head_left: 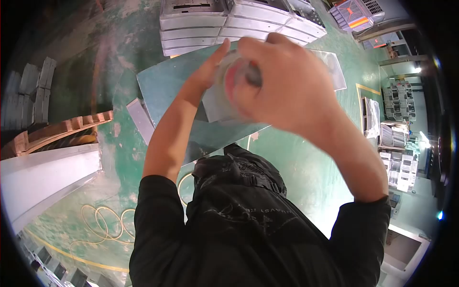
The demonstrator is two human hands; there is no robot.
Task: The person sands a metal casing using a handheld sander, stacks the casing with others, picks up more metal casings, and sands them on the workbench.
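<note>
My right hand [287, 81] is curled round a blurred roll, which looks like clear tape [233, 79] with a pinkish-red inner ring. It is held up close to the camera, above the table. My left hand [213, 67] is raised just beside the roll, its thumb pointing up; its other fingers are hidden behind the roll. Below the hands, a grey flat piece [213, 107] is partly visible on the blue-green tabletop [167, 86]. Motion blur and the right hand hide much of it.
Stacked grey metal housings [193, 33] stand just beyond the table. A wooden pallet [62, 129] and a white panel [57, 177] are at the left. A coiled hose [107, 225] lies on the green floor. Racks of metal parts [399, 103] line the right side.
</note>
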